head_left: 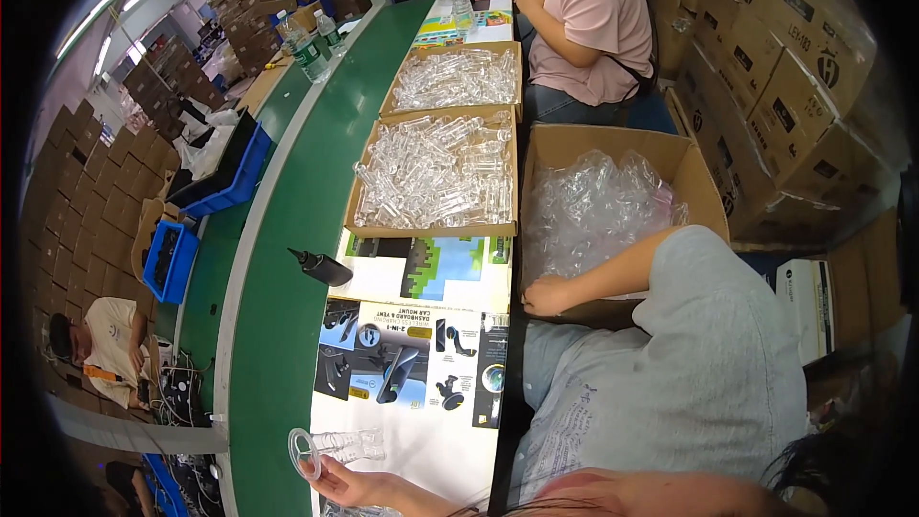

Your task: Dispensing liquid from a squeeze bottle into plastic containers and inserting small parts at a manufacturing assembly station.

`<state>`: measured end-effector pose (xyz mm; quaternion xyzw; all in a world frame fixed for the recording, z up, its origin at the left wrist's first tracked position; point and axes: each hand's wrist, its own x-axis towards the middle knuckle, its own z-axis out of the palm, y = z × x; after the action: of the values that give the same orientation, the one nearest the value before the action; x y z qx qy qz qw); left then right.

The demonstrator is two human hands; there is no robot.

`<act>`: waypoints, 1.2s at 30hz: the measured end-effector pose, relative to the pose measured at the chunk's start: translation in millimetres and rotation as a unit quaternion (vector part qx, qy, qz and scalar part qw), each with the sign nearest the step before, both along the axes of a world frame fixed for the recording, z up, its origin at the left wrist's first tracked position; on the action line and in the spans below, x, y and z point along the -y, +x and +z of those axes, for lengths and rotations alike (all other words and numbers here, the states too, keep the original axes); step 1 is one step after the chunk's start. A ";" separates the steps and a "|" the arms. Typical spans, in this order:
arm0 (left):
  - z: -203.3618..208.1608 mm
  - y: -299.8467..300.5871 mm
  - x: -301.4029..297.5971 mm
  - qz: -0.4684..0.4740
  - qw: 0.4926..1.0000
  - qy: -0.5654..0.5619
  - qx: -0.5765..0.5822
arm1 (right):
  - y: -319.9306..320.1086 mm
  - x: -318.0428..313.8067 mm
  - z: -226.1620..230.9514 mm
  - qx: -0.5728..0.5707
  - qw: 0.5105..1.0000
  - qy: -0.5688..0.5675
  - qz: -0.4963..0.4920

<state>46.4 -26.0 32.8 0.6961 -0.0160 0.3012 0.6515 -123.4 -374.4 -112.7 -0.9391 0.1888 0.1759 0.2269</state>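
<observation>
Near the lower edge my left hand [345,483] is closed, thumb and fingers pinching a clear plastic tube [349,445] by its wide ring-shaped end. The tube extends rightward over a printed white carton surface [421,436]. Farther right, my right hand [548,296] rests with curled fingers at the near left corner of a large open cardboard box [704,172]. What it grips, if anything, is hidden. Inside that box lies a heap of crumpled clear plastic bags [603,211]. More clear plastic pieces lie partly cut off below my left hand.
Two shallow cardboard trays [512,148] hold many clear plastic tubes. A black dropper-tipped bottle [321,266] stands beside the green conveyor belt [278,325]. Blue bins [170,263] and water bottles [306,56] are across it. A person in pink [598,19] sits beyond; stacked cartons [775,105] line the right.
</observation>
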 end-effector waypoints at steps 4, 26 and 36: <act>2.6 -0.8 1.2 -0.008 1.000 -0.013 -0.019 | -5.2 -6.5 2.8 0.033 0.999 -0.025 -0.009; -3.8 0.9 -2.7 -0.005 0.999 0.039 0.007 | -5.1 -0.9 0.7 0.070 0.982 -0.133 0.119; 17.8 -16.9 14.6 -0.001 0.999 0.013 -0.030 | -6.0 -6.7 -1.5 0.088 0.985 -0.130 0.075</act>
<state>29.5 -40.5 50.5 0.7130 -0.0009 0.2792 0.6432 -129.4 -367.8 -114.2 -0.9840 0.1179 0.0832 0.1046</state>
